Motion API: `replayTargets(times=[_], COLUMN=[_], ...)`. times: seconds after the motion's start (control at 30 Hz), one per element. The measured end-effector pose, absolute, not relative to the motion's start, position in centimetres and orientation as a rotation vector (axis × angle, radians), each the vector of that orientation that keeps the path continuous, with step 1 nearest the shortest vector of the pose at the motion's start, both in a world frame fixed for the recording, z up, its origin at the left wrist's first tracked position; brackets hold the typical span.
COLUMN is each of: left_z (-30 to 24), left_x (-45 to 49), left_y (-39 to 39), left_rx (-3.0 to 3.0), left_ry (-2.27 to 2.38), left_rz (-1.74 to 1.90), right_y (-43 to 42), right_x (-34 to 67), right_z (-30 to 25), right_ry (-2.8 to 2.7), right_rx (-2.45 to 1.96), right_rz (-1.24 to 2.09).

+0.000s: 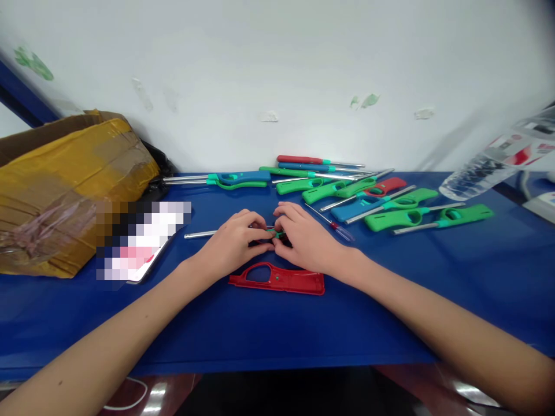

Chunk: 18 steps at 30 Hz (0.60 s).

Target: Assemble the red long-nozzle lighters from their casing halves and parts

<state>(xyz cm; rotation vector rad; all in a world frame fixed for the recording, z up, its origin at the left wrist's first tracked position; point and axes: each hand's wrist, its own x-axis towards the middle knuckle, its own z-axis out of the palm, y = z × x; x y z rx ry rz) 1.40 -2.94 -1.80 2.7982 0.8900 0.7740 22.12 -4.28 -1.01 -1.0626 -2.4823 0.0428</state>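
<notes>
My left hand (pixel 234 240) and my right hand (pixel 301 237) meet at the middle of the blue table (pixel 433 300), fingers curled around a long-nosed lighter (pixel 203 234). Its metal tube sticks out to the left; a bit of green trigger shows between my fingertips. The rest of the body is hidden under my fingers. A red half shell of a lighter handle (pixel 280 281) lies flat just in front of my hands. A small screwdriver (pixel 332 224) with a clear handle lies right of my right hand.
Several green, blue and red long lighters (pixel 381 202) lie heaped at the back right. A taped cardboard box (pixel 56 185) stands at left, a phone (pixel 145 263) beside it. A clear plastic bottle (pixel 498 162) leans in at far right.
</notes>
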Motion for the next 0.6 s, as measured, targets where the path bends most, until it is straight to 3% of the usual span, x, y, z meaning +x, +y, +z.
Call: replayTargets(times=[0.2,0.6], left_z=[-1.84,-1.81], left_x=[1.41,1.41], left_y=[-2.86,-2.93], left_rx=[2.795,2.804], left_ry=[0.899,0.907], left_rz=[0.791,0.797], right_y=[-4.62,-4.64], right_x=[22.04,22.18], right_z=[-0.96,-1.67], right_ry=[-2.446,-2.336], right_rx=[-1.030,-1.066], right_rz=[-0.090,0.141])
